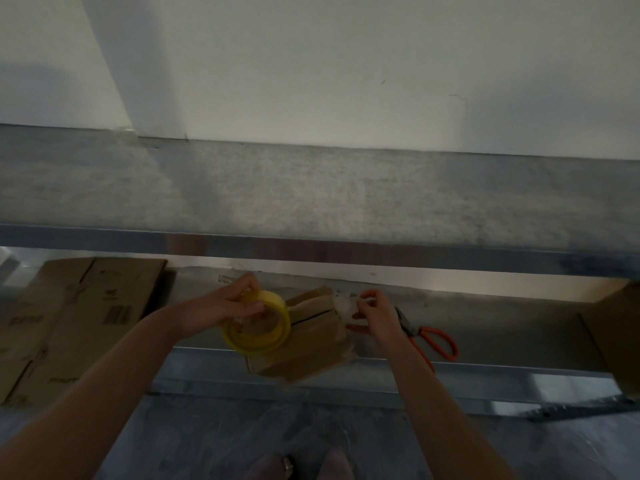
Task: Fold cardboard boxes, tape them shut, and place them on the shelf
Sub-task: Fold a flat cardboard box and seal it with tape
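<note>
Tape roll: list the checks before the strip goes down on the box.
1. Left hand grips the tape roll: ok.
2. Right hand pinches the tape end: ok.
3. Box flaps folded down, with a thin seam showing: ok.
4. Strip lined up along the seam: cannot tell, because the clear tape is too faint to see.
5. Scissors lie on the shelf just right of the right hand, ready for the cut: ok.
6. Box sits steady on the shelf: cannot tell.
</note>
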Demonstrator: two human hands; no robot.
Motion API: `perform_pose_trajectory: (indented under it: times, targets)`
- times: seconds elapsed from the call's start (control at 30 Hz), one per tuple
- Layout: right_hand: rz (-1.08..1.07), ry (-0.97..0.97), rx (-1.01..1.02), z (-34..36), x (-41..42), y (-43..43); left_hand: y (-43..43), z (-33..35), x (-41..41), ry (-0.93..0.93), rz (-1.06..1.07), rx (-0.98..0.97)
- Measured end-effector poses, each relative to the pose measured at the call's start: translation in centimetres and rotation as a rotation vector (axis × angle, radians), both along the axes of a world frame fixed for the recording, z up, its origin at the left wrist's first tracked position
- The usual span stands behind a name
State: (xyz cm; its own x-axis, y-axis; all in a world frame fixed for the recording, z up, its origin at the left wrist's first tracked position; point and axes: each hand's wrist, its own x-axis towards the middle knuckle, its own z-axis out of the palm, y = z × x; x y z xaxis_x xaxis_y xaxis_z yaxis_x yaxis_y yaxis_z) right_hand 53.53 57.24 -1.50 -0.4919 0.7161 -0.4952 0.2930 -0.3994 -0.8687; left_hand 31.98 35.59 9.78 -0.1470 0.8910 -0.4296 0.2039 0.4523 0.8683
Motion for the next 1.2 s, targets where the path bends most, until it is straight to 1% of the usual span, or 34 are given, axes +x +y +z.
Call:
perform_pose_trajectory:
  times: [0.1,0.3,0.43,0.53,0.63,0.7,0.77,0.87,0.97,1.1,1.2]
  targets:
    - [0.005,-0.010,-0.003,0.3,-0.1,-0.1,0.3,-0.2,0.0,-0.079,0.004,0.001]
    - [-0.051,0.069,-0.057,0.7,0.4,-0.2,0.4,-0.2,-0.1,-0.079,-0.026,0.009]
    - [-0.142,0.238,-0.173,0.8,1.6,-0.6,0.2,-0.7,-0.4,-0.078,-0.011,0.023]
    - [-0.199,0.395,-0.263,1.1,3.0,-0.9,0.1,-1.0,-0.2,-0.030,-0.026,0.027]
    - [-0.244,0.496,-0.272,1.6,4.3,-1.0,0.3,-1.1,0.2,0.000,-0.023,0.033]
    - [-0.246,0.518,-0.213,2.0,4.9,-0.7,0.5,-1.1,0.4,0.015,-0.030,0.038]
    - [-0.234,0.488,-0.137,2.0,5.1,-0.2,0.6,-1.4,0.4,0.027,-0.047,0.034]
    - [-0.201,0.292,-0.032,0.8,4.6,0.2,0.9,-1.6,0.8,0.046,-0.063,0.025]
    - [-0.108,0.128,-0.036,-0.7,3.6,-0.2,1.6,-1.6,1.2,0.073,-0.083,0.039]
    - [-0.096,0.094,-0.056,-1.5,3.4,-1.3,1.9,-1.7,1.3,0.087,-0.083,0.035]
    - [-0.056,0.105,0.006,-2.0,4.1,-2.0,2.0,-1.7,1.5,0.107,-0.083,0.036]
